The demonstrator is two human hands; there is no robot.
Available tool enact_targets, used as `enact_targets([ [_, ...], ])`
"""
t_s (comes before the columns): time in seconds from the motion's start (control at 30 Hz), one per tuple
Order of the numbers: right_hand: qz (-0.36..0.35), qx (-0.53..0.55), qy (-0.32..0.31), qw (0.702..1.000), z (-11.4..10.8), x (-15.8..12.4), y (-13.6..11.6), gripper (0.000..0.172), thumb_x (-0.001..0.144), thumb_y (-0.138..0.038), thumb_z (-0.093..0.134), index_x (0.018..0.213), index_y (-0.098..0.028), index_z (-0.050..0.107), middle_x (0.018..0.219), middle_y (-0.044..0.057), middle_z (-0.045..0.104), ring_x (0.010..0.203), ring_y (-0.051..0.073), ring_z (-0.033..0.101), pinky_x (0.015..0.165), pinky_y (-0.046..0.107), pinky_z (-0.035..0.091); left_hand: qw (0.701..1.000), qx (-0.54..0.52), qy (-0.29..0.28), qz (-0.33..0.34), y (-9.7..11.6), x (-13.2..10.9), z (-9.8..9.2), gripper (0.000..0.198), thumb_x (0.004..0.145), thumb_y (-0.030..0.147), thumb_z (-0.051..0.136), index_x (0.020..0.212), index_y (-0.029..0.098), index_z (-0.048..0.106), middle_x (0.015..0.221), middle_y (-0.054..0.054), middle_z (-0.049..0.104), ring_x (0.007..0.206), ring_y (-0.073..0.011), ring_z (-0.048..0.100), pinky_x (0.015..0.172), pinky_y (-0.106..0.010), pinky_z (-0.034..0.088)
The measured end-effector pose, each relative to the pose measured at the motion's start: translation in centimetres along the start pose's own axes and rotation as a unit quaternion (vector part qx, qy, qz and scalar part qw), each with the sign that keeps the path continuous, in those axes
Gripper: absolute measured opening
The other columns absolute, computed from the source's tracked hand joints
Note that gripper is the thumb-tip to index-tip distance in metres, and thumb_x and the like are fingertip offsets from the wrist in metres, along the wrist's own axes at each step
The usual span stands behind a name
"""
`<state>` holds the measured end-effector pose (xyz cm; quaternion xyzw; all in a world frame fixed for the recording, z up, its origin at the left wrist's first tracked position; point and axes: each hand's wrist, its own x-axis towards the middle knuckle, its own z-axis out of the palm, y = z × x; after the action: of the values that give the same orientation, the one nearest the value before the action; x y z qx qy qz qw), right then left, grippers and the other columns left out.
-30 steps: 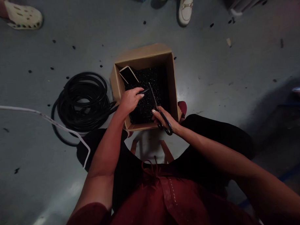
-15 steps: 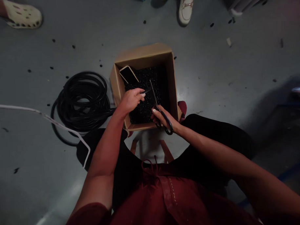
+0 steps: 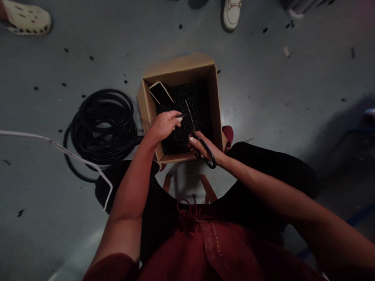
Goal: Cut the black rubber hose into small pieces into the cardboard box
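Observation:
Above the open cardboard box [image 3: 182, 71], my left hand [image 3: 167, 124] pinches a small dark ribbed strip [image 3: 183, 115] whose end sticks out past the fingertips. My right hand [image 3: 208, 148] grips black-handled scissors [image 3: 210, 156] by their loops. Their blades point up and away over the box, close to the strip's end. Many small black pieces [image 3: 184, 134] fill the bottom of the box. A phone-like dark rectangle with a pale edge [image 3: 160, 93] leans in its far left corner.
Left of the box lies a coil of black tubing [image 3: 103, 127]. A white cable [image 3: 67, 152] crosses at left, reaching my knee. Small black bits [image 3: 91, 58] are scattered over the grey floor. Other people's shoes [image 3: 232, 14] stand at the far side.
The scissor blades have tilted slightly left, nearer the dark strip. Both hands stay nearly where they were.

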<state>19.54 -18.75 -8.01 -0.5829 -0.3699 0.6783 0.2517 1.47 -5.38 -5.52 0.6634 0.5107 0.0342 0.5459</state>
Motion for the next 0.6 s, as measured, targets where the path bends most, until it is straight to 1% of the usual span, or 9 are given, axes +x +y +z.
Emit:
enact_targets([
  [0.2,0.000,-0.045,0.013,0.999,-0.18,0.01,0.00,0.053,0.090,-0.068,0.059,0.119,-0.023,0.053,0.097,0.004,0.065,0.087,0.019,0.063,0.073,0.031,0.054,1.000,-0.001,-0.011,0.009,0.20,-0.17,-0.25,0.034,0.094,0.028,0.053,0.116,0.011,0.073,0.088,-0.006,0.074,0.069,-0.0132,0.059,0.071,-0.027,0.048],
  [0.3,-0.003,-0.040,0.020,0.999,-0.13,0.06,0.06,0.054,0.090,-0.068,0.058,0.118,-0.023,0.053,0.098,0.004,0.065,0.085,0.018,0.063,0.073,0.032,0.054,1.000,-0.004,-0.016,0.012,0.29,-0.23,-0.30,0.034,0.094,0.027,0.052,0.115,0.010,0.073,0.087,-0.005,0.073,0.068,-0.0126,0.058,0.071,-0.027,0.047],
  [0.43,0.001,-0.019,0.013,1.000,-0.14,0.21,0.10,0.055,0.091,-0.070,0.057,0.119,-0.022,0.054,0.100,0.004,0.066,0.081,0.017,0.064,0.071,0.030,0.054,1.000,-0.005,-0.016,0.006,0.28,-0.22,-0.33,0.032,0.093,0.028,0.053,0.113,0.012,0.073,0.085,-0.005,0.073,0.068,-0.0130,0.058,0.070,-0.027,0.047],
  [0.6,-0.001,-0.043,0.016,0.999,-0.36,0.14,0.02,0.055,0.091,-0.069,0.059,0.121,-0.023,0.054,0.098,0.003,0.067,0.081,0.017,0.065,0.073,0.031,0.054,1.000,-0.003,-0.027,0.007,0.31,-0.29,-0.42,0.031,0.094,0.029,0.054,0.111,0.012,0.073,0.084,-0.005,0.073,0.068,-0.0133,0.058,0.072,-0.028,0.048],
])
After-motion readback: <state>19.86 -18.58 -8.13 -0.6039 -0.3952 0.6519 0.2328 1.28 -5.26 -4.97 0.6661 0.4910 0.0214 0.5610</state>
